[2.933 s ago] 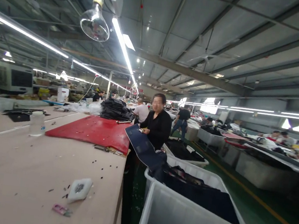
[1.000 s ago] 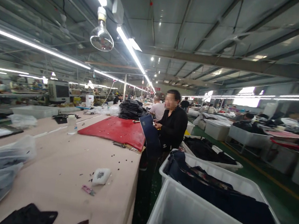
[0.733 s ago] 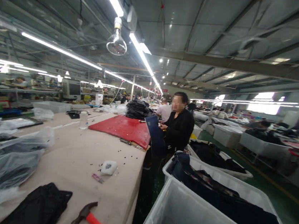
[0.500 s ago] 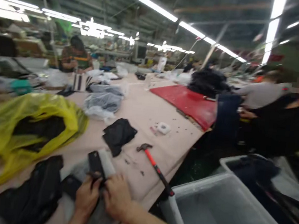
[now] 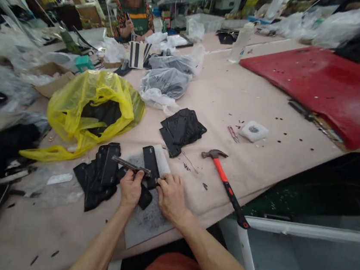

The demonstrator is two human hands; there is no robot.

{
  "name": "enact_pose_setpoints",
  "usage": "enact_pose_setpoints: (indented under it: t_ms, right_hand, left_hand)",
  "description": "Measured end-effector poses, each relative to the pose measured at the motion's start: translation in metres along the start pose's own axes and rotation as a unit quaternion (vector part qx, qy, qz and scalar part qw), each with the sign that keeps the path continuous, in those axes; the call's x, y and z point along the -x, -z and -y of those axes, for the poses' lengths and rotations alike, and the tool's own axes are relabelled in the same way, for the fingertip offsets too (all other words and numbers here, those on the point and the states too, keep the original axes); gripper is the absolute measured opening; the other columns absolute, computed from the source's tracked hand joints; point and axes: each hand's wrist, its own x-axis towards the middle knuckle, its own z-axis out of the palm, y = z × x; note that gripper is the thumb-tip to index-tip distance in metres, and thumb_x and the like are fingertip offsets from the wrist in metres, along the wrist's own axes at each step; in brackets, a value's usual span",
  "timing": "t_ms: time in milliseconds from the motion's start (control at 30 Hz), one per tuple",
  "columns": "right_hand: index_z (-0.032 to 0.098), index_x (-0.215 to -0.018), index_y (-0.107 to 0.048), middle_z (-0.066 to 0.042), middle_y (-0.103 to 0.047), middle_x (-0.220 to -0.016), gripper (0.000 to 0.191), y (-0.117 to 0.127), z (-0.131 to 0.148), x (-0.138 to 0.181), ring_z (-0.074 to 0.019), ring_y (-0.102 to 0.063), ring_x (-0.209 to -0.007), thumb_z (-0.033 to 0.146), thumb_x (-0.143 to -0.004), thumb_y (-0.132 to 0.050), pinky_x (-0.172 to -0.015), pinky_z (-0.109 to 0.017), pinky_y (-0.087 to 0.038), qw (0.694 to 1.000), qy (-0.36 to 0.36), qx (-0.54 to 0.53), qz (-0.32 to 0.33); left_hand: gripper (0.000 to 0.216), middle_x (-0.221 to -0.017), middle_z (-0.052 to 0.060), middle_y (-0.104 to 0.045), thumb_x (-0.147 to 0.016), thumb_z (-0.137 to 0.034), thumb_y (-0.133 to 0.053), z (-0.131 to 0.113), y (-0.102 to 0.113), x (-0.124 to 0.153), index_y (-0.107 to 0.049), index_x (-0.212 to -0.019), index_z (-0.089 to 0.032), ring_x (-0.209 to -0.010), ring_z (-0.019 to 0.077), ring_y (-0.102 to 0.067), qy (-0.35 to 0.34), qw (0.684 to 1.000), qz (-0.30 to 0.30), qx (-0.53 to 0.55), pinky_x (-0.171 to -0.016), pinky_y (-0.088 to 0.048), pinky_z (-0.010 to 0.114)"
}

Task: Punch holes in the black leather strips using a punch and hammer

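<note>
Hands are working a black piece (image 5: 149, 166) on the worktop (image 5: 271, 162).
Left hand (image 5: 131, 190) fingers are pinching a metal rod (image 5: 127, 163); right hand (image 5: 170, 196) fingers are lying flat, hammer (image 5: 224, 184) staying right of them.

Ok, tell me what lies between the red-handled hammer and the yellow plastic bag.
In the head view, a loose pile of flat black fabric pieces lies between the red-handled hammer and the yellow plastic bag.

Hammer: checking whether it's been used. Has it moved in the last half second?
No. The hammer still lies with its head near the black fabric pieces, handle toward the edge of the table.
</note>
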Motion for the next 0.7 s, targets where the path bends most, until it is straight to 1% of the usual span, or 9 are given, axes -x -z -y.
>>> enact_pose_setpoints:
  t_ms: [33, 100, 200, 300, 367, 433, 500, 600, 700]
  right_hand:
    - [0.022, -0.105, -0.064, -0.006, -0.059, -0.110, 0.017, 0.000, 0.000, 0.000, -0.0244, -0.045, -0.102, 0.021, -0.089, -0.058, -0.091, -0.041, -0.033, 1.000, -0.003, -0.005, 0.001]
    - [0.022, -0.106, -0.063, -0.006, -0.059, -0.112, 0.018, 0.001, -0.001, 0.001, -0.0247, -0.045, -0.103, 0.020, -0.089, -0.057, -0.092, -0.041, -0.033, 1.000, -0.009, -0.017, 0.004]
    - [0.021, -0.105, -0.062, -0.006, -0.059, -0.112, 0.018, 0.000, -0.003, 0.002, -0.0249, -0.046, -0.106, 0.018, -0.088, -0.056, -0.094, -0.041, -0.034, 0.999, -0.017, -0.046, 0.000]
    - [0.020, -0.104, -0.059, -0.007, -0.060, -0.110, 0.018, 0.001, -0.007, 0.000, -0.0242, -0.047, -0.106, 0.015, -0.087, -0.055, -0.094, -0.039, -0.035, 0.995, -0.032, -0.090, -0.023]
    - [0.019, -0.106, -0.057, -0.008, -0.059, -0.110, 0.020, 0.003, -0.008, -0.005, -0.0244, -0.048, -0.107, 0.016, -0.087, -0.054, -0.095, -0.039, -0.036, 0.993, -0.051, -0.101, -0.043]
    - [0.018, -0.110, -0.056, -0.009, -0.058, -0.113, 0.023, 0.005, -0.007, -0.014, -0.0255, -0.047, -0.108, 0.020, -0.087, -0.056, -0.096, -0.040, -0.035, 0.993, -0.068, -0.082, -0.050]
    - [0.017, -0.111, -0.056, -0.011, -0.057, -0.113, 0.027, 0.007, -0.001, -0.022, -0.0274, -0.046, -0.109, 0.027, -0.086, -0.060, -0.096, -0.043, -0.035, 0.996, -0.071, -0.044, -0.035]
    - [0.018, -0.104, -0.057, -0.013, -0.056, -0.111, 0.031, 0.008, 0.014, -0.030, -0.0300, -0.046, -0.107, 0.036, -0.081, -0.066, -0.096, -0.047, -0.035, 0.998, -0.061, 0.012, -0.006]
    - [0.019, -0.099, -0.057, -0.013, -0.057, -0.107, 0.033, 0.002, 0.028, -0.034, -0.0319, -0.047, -0.104, 0.035, -0.073, -0.070, -0.094, -0.050, -0.036, 0.997, -0.072, 0.041, -0.002]
  left_hand:
    - [0.033, -0.086, 0.006, -0.076, -0.085, -0.045, -0.059, -0.001, 0.003, -0.002, -0.069, -0.094, -0.015, -0.080, 0.0215, -0.071, 0.013, 1.000, -0.014, 0.001, -0.077, -0.055, 0.032]
    - [0.032, -0.084, 0.006, -0.076, -0.084, -0.045, -0.060, -0.003, 0.010, -0.004, -0.069, -0.092, -0.015, -0.078, 0.0212, -0.070, 0.015, 0.999, -0.021, -0.022, -0.075, -0.054, 0.031]
    - [0.030, -0.084, 0.006, -0.075, -0.084, -0.043, -0.060, -0.008, 0.016, -0.001, -0.071, -0.092, -0.015, -0.080, 0.0216, -0.069, -0.003, 0.998, -0.004, -0.069, -0.076, -0.053, 0.031]
    - [0.031, -0.086, 0.006, -0.075, -0.085, -0.043, -0.058, -0.008, 0.016, 0.003, -0.071, -0.093, -0.016, -0.082, 0.0223, -0.069, -0.010, 0.997, 0.006, -0.080, -0.079, -0.052, 0.032]
    - [0.031, -0.088, 0.007, -0.075, -0.085, -0.043, -0.057, -0.007, 0.014, 0.005, -0.071, -0.093, -0.016, -0.084, 0.0228, -0.069, -0.009, 0.996, 0.001, -0.089, -0.081, -0.052, 0.033]
    - [0.031, -0.089, 0.007, -0.075, -0.085, -0.043, -0.057, -0.005, 0.013, 0.006, -0.070, -0.093, -0.017, -0.085, 0.0232, -0.069, -0.006, 0.996, -0.004, -0.093, -0.081, -0.051, 0.033]
    - [0.032, -0.092, 0.007, -0.075, -0.085, -0.045, -0.057, -0.004, 0.012, 0.007, -0.070, -0.094, -0.018, -0.087, 0.0234, -0.069, -0.009, 0.997, 0.000, -0.080, -0.082, -0.051, 0.032]
    - [0.036, -0.092, 0.007, -0.076, -0.084, -0.049, -0.055, -0.004, 0.014, 0.009, -0.070, -0.095, -0.019, -0.088, 0.0248, -0.069, -0.013, 0.997, -0.004, -0.074, -0.081, -0.051, 0.033]
    - [0.039, -0.082, 0.007, -0.075, -0.079, -0.055, -0.054, -0.002, 0.016, 0.007, -0.069, -0.088, -0.020, -0.082, 0.0279, -0.069, 0.012, 0.992, -0.039, -0.115, -0.072, -0.051, 0.034]
